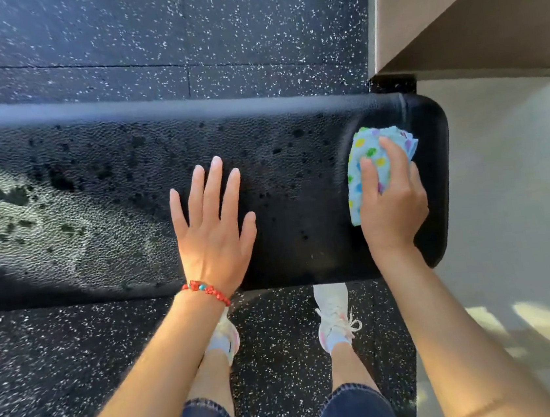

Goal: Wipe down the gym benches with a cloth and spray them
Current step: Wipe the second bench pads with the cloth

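A black padded gym bench [101,200] runs across the view from the left edge to a rounded end at the right. Its pebbled top is dotted with spray droplets, densest toward the left. My right hand [391,202] grips a light blue cloth with coloured dots [364,160] and presses it on the bench near the right end. My left hand [212,225] lies flat on the pad's middle, fingers spread, holding nothing. A red bead bracelet circles the left wrist. No spray bottle is in view.
Black speckled rubber flooring [178,30] lies beyond and in front of the bench. My two white sneakers [334,318] stand close to the bench's near edge. A beige wall or ledge [470,7] rises at top right, with pale smooth floor [514,215] below it.
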Tool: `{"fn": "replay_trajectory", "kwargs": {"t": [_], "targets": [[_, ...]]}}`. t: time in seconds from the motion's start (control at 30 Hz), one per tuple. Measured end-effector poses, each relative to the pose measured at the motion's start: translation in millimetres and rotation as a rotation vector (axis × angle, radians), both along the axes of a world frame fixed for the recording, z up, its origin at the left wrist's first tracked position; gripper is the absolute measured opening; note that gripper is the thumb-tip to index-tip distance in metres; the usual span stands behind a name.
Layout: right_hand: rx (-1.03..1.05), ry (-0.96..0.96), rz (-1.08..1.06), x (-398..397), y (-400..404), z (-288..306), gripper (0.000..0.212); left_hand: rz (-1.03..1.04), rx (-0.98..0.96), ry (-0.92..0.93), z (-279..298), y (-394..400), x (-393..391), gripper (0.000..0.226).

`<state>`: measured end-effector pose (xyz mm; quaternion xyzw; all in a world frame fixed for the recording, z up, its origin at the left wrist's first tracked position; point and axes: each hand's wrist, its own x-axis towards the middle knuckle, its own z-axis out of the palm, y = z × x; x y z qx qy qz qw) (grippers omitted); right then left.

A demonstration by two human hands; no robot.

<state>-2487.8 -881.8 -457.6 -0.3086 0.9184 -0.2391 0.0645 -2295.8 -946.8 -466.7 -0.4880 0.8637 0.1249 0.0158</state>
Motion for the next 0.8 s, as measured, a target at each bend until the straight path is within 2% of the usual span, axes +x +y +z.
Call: {"fn": "replay_trajectory", "kwargs": {"t": [0.07,0.2,0.37,0.43,0.53,0.6,0.7,0.8], "targets": [[-0.019,-0.04,0.005,21,-22,1,0.032,0.038,-0.014,-0.018,-4,-18,18,0.054],[-0.072,0.047,0.263,77,-71,-5,0.026,0.009,-0.012,-0.032,-14,-40,37,0.056],[-0.067,0.234,0.424,61,-65,-8,0.028,-0.018,-0.027,-0.016,-20,-42,42,0.057],[-0.021,0.25,0.282,33,-54,-9,0.029,-0.013,-0.023,-0.005,-22,-43,42,0.058],[0.036,0.118,-0.056,-3,-42,-6,0.035,-0.009,-0.01,-0.011,-23,-43,41,0.059],[0.026,0.074,-0.142,-5,-43,-5,0.035,-0.01,-0.007,-0.009,-23,-43,41,0.059],[-0.009,0.042,-0.11,27,-66,-4,0.035,-0.01,-0.002,-0.002,-23,-43,42,0.058],[-0.021,0.021,0.123,76,-94,-5,0.034,-0.01,0.01,-0.001,-20,-44,42,0.058]]}}
